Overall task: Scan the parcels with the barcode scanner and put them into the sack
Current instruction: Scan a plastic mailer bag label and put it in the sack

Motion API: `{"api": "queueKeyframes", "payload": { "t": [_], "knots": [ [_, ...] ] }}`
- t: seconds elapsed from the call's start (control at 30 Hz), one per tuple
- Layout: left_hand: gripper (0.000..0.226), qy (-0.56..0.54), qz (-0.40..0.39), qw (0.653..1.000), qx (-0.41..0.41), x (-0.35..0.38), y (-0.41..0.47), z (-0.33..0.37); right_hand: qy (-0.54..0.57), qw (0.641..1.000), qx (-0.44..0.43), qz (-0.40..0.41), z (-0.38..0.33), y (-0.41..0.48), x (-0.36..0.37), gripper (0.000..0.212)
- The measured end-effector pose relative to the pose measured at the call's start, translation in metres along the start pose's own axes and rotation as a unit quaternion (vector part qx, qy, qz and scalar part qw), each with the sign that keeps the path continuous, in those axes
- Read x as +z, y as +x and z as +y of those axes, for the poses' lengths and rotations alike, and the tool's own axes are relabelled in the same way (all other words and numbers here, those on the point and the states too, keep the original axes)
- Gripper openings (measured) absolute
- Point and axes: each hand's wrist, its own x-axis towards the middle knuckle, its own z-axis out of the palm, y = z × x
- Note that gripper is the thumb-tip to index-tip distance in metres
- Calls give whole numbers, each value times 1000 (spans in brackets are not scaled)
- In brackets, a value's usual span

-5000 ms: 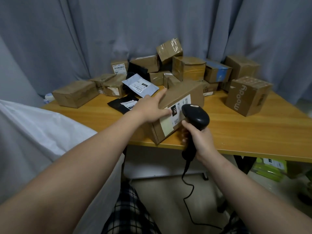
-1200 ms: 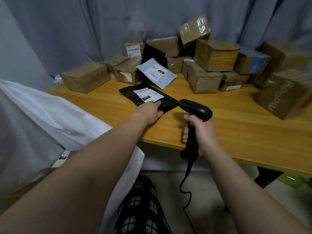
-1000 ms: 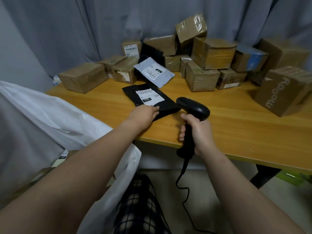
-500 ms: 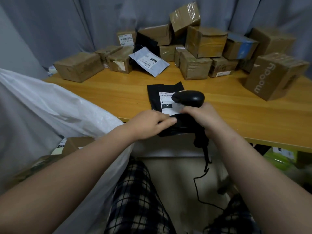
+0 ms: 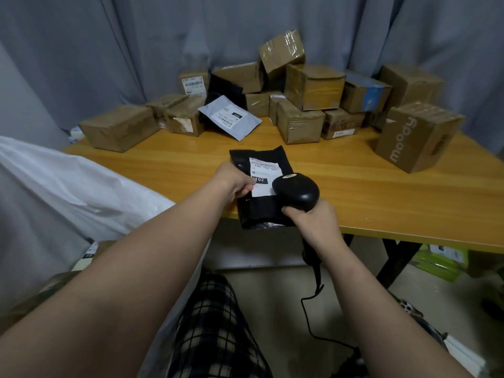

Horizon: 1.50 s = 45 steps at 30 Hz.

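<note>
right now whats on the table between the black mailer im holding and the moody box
Nothing: in the head view only bare tabletop runs from the black mailer to the moody box.

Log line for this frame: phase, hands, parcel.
phase: scanning | left hand: holds black parcel at table edge | right hand: grips scanner over its label | sack: at left, parcel not yet in
</note>
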Motion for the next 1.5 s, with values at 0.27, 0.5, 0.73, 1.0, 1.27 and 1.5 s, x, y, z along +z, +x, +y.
{"api": "queueKeyframes", "payload": {
  "t": [0.27, 0.5, 0.73, 1.0, 1.27, 1.5],
  "knots": [
    [8, -81, 47, 970, 224, -10, -2, 10, 127, 983, -115, 70, -44, -18, -29, 11],
    [9, -226, 46, 939, 255, -21, -18, 2, 171, 972, -142, 74, -63, -26, -26, 15],
    [15, -250, 31, 939, 234, -24, -20, -8, 172, 975, -130, 63, -48, -39, -15, 13],
    [4, -228, 39, 944, 236, -25, -24, -4, 154, 976, -135, 73, -47, -44, -11, 19],
    [6, -220, 40, 945, 238, -25, -23, -6, 162, 973, -146, 70, -47, -45, -9, 15],
    [15, -138, 22, 958, 252, -34, -35, -6, 165, 974, -140, 61, -49, -47, -7, 17]
  ]
}}
